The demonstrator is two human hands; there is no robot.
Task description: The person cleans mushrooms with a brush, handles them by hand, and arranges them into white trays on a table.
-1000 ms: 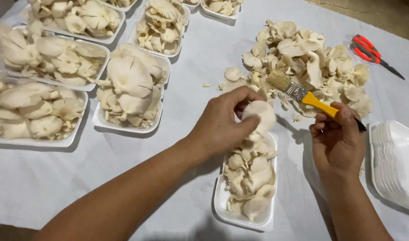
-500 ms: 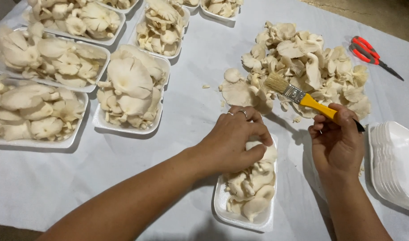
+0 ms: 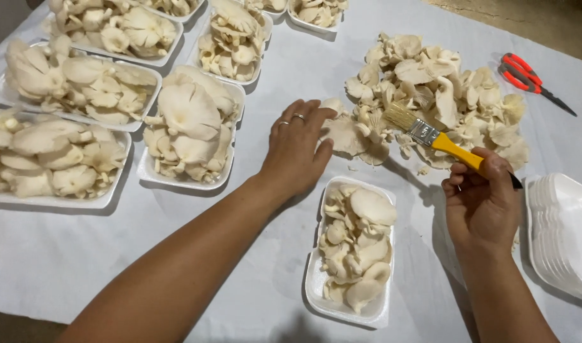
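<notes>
The table (image 3: 81, 267), covered with white sheeting, is carrying everything in view. At 10 to 12 o'clock, several filled trays (image 3: 189, 127) of oyster mushrooms are sitting in rows. At 1 o'clock the loose mushroom pile (image 3: 430, 95) is lying directly on the sheeting, with red-handled scissors (image 3: 526, 73) beyond it at 2 o'clock. A stack of empty white trays (image 3: 557, 235) is waiting at 3 o'clock, and one partly filled tray (image 3: 353, 251) is lying at centre, between the two forearms.

Step in hand, as judged from the frame: picking the next mushroom from the near edge of the pile for brushing. To do this well, the operator should be lifting a single cluster by its stem end, supporting the cap from below so that it is not tearing, and keeping the bristles clear until the piece is raised.

Pose:
- The left hand (image 3: 297, 149) is reaching toward 12 o'clock, palm down, fingers spread and extended, with the fingertips touching a mushroom (image 3: 345, 134) at the pile's near edge. It is not yet closing on anything.
- The right hand (image 3: 484, 203) is sitting at 3 o'clock, fingers curled and pinching the yellow handle of the brush (image 3: 434, 136), whose bristles are pointing toward 10 o'clock over the pile.
</notes>
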